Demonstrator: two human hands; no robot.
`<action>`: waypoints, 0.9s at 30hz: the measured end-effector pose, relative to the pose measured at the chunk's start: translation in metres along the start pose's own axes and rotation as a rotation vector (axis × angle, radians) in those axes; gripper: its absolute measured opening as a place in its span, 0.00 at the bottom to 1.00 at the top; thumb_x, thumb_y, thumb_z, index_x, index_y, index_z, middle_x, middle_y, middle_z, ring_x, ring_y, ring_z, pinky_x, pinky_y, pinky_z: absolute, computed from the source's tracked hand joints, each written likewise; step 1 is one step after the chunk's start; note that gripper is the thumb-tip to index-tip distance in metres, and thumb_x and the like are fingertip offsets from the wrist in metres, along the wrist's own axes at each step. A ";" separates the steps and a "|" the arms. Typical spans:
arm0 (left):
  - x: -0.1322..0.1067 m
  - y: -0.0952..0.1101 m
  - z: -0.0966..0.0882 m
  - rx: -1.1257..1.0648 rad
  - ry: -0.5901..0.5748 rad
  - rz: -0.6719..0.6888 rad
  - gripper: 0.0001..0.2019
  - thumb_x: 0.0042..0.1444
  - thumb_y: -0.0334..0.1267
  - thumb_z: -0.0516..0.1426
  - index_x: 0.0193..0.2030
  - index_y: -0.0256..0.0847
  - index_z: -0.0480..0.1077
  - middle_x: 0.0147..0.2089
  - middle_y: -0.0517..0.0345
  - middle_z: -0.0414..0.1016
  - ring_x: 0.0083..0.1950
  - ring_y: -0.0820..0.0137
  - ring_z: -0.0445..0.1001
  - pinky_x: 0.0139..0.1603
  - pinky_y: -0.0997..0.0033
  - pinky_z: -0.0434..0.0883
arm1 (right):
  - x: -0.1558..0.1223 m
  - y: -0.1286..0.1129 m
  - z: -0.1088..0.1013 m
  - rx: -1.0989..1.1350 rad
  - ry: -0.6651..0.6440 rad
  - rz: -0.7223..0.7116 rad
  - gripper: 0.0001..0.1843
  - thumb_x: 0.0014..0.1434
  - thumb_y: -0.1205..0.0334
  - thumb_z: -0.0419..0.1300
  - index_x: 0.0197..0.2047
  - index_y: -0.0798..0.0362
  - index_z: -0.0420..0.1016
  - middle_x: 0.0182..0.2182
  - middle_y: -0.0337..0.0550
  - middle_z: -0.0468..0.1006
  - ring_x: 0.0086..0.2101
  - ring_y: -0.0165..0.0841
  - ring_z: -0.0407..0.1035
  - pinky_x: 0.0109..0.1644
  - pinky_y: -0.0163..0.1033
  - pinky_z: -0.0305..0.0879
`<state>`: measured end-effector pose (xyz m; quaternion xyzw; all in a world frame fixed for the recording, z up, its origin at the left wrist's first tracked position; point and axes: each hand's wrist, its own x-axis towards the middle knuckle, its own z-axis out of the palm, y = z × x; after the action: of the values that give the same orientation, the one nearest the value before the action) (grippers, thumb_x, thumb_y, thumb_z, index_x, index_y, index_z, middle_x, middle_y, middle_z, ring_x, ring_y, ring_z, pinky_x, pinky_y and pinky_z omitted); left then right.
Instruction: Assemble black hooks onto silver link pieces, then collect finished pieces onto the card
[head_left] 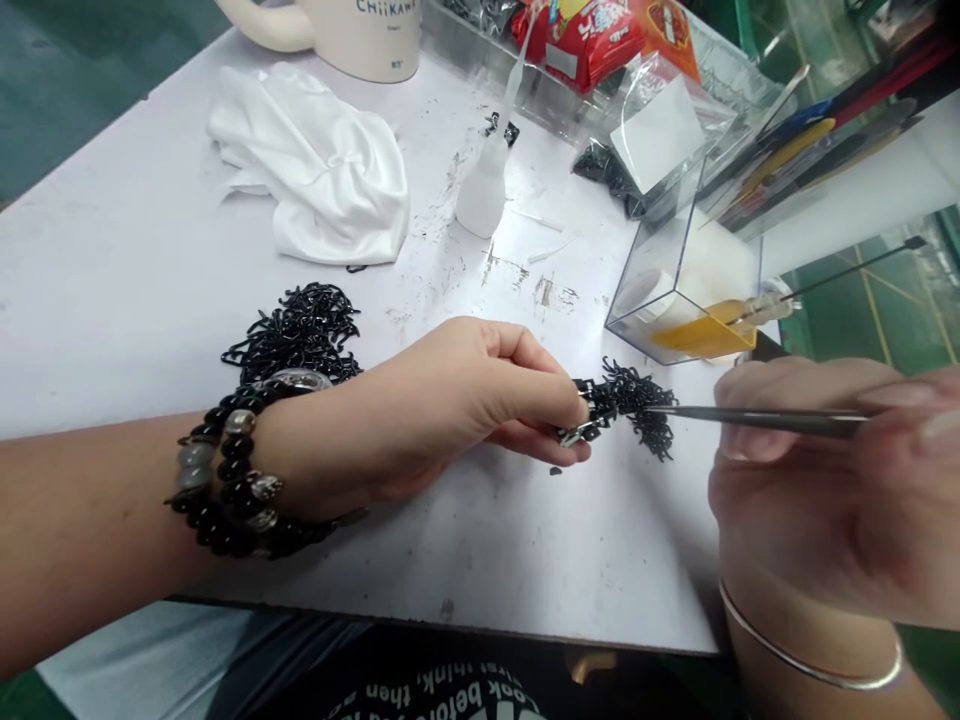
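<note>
Between the thumb and fingers of my left hand (pixel 480 395) are several small black parts with shiny metal edges (pixel 592 410); their exact kind is unclear. My right hand (pixel 832 510) is closed around dark metal tweezers (pixel 772 416), which point left. The tweezer tip reaches a small heap of thin black curved pieces (pixel 649 405) just right of my left fingertips. A larger heap of similar black pieces (pixel 300 330) lies behind my left wrist, partly hidden by it. One tiny black bit (pixel 556 470) rests below my left fingers.
A white cloth (pixel 322 170), a cream mug (pixel 367 40) and a small white squeeze bottle (pixel 482 190) stand or lie at the back. To the right is a clear plastic box (pixel 675 290) with pens. A red snack packet (pixel 589 45) sits in a clear tray behind.
</note>
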<state>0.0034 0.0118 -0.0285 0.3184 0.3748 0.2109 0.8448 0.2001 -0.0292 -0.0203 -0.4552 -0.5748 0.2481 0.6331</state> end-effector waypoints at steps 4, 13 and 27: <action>0.000 0.000 0.001 0.017 0.016 -0.013 0.06 0.47 0.26 0.59 0.25 0.37 0.67 0.26 0.60 0.76 0.32 0.72 0.78 0.31 0.85 0.73 | -0.002 0.004 0.014 0.033 -0.060 -0.138 0.07 0.50 0.74 0.59 0.33 0.56 0.71 0.20 0.37 0.70 0.17 0.33 0.66 0.15 0.42 0.58; 0.002 -0.002 0.000 -0.006 -0.016 -0.012 0.05 0.46 0.25 0.59 0.25 0.38 0.68 0.27 0.60 0.76 0.28 0.76 0.76 0.30 0.84 0.73 | -0.001 0.002 0.012 0.148 -0.243 0.201 0.04 0.56 0.73 0.55 0.35 0.56 0.67 0.20 0.38 0.72 0.17 0.30 0.64 0.20 0.38 0.60; -0.001 -0.005 0.000 0.007 -0.011 0.004 0.06 0.46 0.25 0.60 0.27 0.37 0.68 0.26 0.61 0.76 0.28 0.76 0.76 0.31 0.84 0.73 | -0.001 0.003 0.013 0.146 -0.274 0.222 0.04 0.55 0.71 0.57 0.33 0.53 0.67 0.19 0.36 0.70 0.17 0.30 0.64 0.21 0.39 0.61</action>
<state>0.0038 0.0077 -0.0317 0.3231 0.3703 0.2098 0.8453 0.1882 -0.0249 -0.0248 -0.4305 -0.5824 0.4172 0.5490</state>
